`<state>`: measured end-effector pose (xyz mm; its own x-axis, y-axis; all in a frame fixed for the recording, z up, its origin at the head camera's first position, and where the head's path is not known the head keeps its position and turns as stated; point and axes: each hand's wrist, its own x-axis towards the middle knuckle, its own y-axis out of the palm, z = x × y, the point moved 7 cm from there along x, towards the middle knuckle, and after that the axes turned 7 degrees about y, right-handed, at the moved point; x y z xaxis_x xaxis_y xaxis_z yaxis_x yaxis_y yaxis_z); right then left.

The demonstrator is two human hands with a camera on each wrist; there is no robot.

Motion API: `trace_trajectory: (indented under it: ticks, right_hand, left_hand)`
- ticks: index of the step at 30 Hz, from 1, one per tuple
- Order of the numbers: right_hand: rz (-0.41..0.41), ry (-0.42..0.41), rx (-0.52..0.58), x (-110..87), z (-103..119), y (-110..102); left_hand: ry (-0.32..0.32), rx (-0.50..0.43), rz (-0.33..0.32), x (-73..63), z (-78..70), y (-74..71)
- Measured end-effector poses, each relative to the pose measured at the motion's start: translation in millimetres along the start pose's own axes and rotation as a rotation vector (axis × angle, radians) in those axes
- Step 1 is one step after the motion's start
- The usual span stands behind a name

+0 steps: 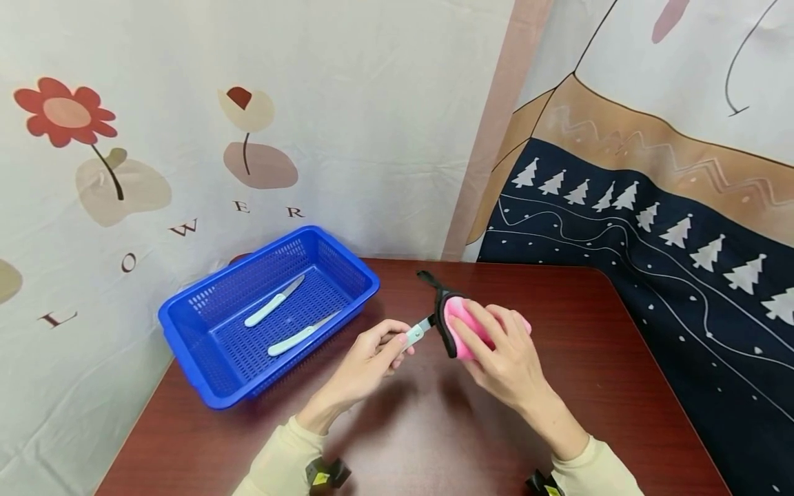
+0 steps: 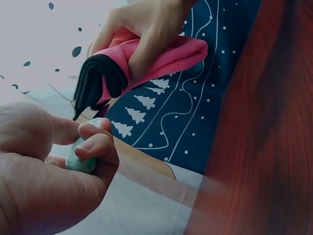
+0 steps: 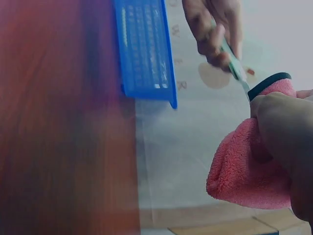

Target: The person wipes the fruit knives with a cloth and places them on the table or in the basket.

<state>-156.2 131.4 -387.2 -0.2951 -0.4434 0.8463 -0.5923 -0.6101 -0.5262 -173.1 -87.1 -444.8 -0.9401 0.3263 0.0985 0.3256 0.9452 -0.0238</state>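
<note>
My left hand (image 1: 372, 357) grips the pale green handle of a knife (image 1: 415, 333), curled fingers round it in the left wrist view. A pink cloth (image 1: 466, 324) with black edging and a black loop is folded over the blade, which it mostly hides. My right hand (image 1: 505, 351) holds the cloth from the other side, its fingers bent over the pink fabric. In the right wrist view the cloth (image 3: 244, 171) hangs below that hand, and a short bit of blade shows between handle and cloth. Both hands are above the table.
A blue plastic basket (image 1: 214, 397) stands on the left of the reddish-brown table (image 1: 595, 386). Inside it lie two knives with pale handles, one knife (image 1: 273, 303) behind the other knife (image 1: 300, 337). Printed curtains (image 1: 372, 124) hang behind and to the right.
</note>
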Motion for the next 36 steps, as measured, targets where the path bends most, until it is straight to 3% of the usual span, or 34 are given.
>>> trace_trajectory:
  ticks: [6, 14, 36]
  right_hand:
    - [0.013, -0.092, 0.04, 2.4, 26.3, 9.9]
    - [0.028, -0.116, 0.036, 2.3, 36.9, 15.2]
    - [0.116, 0.046, -0.072, -1.5, 6.8, 11.5]
  left_hand:
    - [-0.004, 0.034, 0.006, 1.0, 0.8, 1.8]
    - [0.018, 0.084, 0.007, 2.4, -1.8, 2.2]
    - [0.043, 0.024, 0.028, -1.2, -5.1, 4.3]
